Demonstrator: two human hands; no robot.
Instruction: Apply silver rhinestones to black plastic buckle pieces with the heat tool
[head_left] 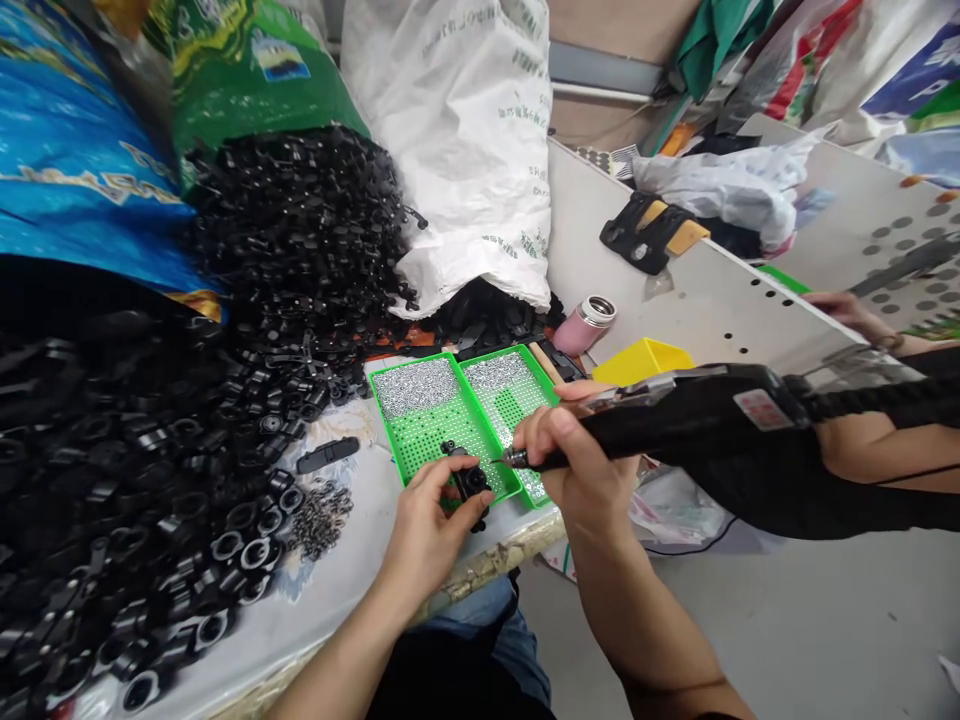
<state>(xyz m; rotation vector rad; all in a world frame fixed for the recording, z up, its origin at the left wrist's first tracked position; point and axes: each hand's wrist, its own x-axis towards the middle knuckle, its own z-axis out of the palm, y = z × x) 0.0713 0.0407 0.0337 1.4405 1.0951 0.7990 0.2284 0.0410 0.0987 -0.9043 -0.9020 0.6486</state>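
The black plastic part (pixel 471 482) sits pinched in our left hand (pixel 427 530) just above the green tray (pixel 388 437) on the bench (pixel 322 600), while our right hand (pixel 577 470) grips a black tool (pixel 675 428), its tip just beside the part

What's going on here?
A person is working over two green perforated trays, with a small black plastic part held in their left hand. Their right hand grips a black corded pen-like tool, its tip right by the part. Silvery granules lie in the trays, and a heap of black plastic parts sits to the left. Another person's hand shows at upper right.
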